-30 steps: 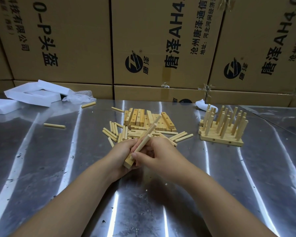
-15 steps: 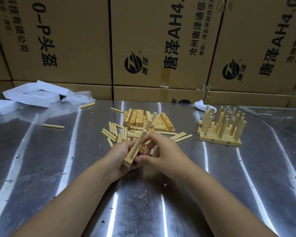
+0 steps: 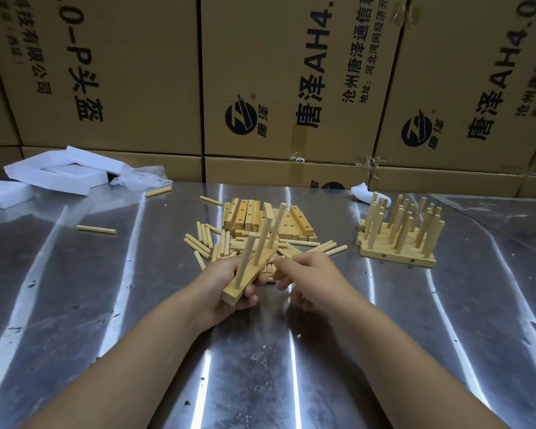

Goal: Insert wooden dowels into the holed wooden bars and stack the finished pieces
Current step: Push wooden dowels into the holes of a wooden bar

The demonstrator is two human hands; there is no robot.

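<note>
While the left hand [image 3: 226,292] holds one holed bar [image 3: 248,278] just above the steel worktop [image 3: 291,366], its fingers [image 3: 250,300] are curled up around the bar's underside and near end, gripping it firmly. The bar is tilted, with its far end raised and pointing away from the person. Three dowels [image 3: 262,239] stand out of its top face in a row, leaning slightly to the right.

The right hand [image 3: 314,275] hovers just beside the bar on its right. Its fingers are loosely bent and pointing down towards the worktop, and from here they look slack, with no grip on anything.

Directly behind both hands lies a scatter of loose dowels [image 3: 205,239], most lying flat and a few crossing one another. Beyond them is a pile of bare holed bars [image 3: 248,213] laid side by side. Well off to the right sits the stack of finished pieces [image 3: 396,239], bars packed together with their dowels bristling upward.

Three stray dowels lie apart on the left side of the worktop, one alone [image 3: 96,229], one near the back edge [image 3: 158,191] and one just left of the bar pile [image 3: 211,200]. White foam pieces [image 3: 59,174] and a crumpled clear plastic bag [image 3: 140,178] sit in the far left corner. A wall of printed cardboard boxes [image 3: 136,72] rises behind everything.
</note>
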